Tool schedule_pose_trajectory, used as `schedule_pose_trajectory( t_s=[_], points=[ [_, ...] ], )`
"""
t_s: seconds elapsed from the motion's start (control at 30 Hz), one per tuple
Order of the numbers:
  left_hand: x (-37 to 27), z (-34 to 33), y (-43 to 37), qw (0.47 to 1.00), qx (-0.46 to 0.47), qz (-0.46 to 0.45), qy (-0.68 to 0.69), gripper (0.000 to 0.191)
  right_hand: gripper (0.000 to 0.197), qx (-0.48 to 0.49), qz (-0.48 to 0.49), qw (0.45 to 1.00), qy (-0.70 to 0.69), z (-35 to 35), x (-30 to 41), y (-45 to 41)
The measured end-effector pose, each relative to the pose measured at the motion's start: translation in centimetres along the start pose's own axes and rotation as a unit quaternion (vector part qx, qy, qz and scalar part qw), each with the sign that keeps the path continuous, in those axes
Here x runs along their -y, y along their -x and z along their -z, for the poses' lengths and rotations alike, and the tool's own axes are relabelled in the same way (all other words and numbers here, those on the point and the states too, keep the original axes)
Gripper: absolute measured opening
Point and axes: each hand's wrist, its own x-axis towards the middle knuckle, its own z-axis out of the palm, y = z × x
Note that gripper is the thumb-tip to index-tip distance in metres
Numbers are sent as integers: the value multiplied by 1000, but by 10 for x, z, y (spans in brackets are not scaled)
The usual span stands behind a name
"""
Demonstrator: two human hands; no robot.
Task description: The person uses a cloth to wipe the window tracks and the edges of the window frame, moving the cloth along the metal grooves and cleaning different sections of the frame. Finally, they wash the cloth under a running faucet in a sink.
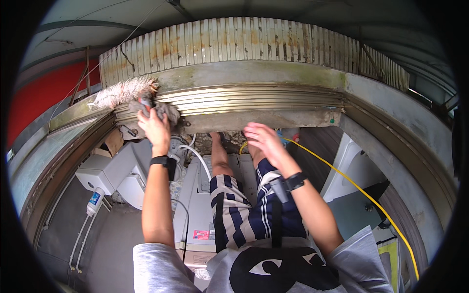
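Observation:
My left hand (155,128) grips a grey fuzzy cleaning cloth (168,111) on the left part of a grooved metal window track (249,100). A red and dark piece (145,102) shows at the cloth; whether it is a handle I cannot tell. Just beyond it, a whitish-pink fluffy duster head (124,92) lies along the mossy concrete ledge (234,75). My right hand (266,143) is empty, its fingers stretched out in the air over one of my legs, apart from the track. Both wrists wear black straps.
A corrugated, rust-stained sheet (234,42) rises behind the ledge. Below are a white appliance (194,219) with a grey hose (199,157), a white plastic bottle (94,201) and a white basin (344,161). A yellow hose or cable (351,183) runs down the right side.

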Motion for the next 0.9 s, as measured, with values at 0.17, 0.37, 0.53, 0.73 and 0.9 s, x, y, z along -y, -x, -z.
schedule_pose_trajectory(
  t_s=[0.17,0.37,0.53,0.73,0.9],
  points=[
    [-136,14,49,986,95,-100,92,43,42,-151,5,988,17,103,35,35],
    [-300,-14,116,944,152,-259,137,23,39,-174,64,980,65,94,41,66],
    [-306,10,126,916,220,-271,198,27,46,-191,99,972,91,65,52,82],
    [-153,50,132,872,189,-98,441,45,48,-128,91,972,172,24,63,90],
    [-48,92,163,856,79,78,505,40,56,-82,146,942,291,-45,63,85]
  ],
)
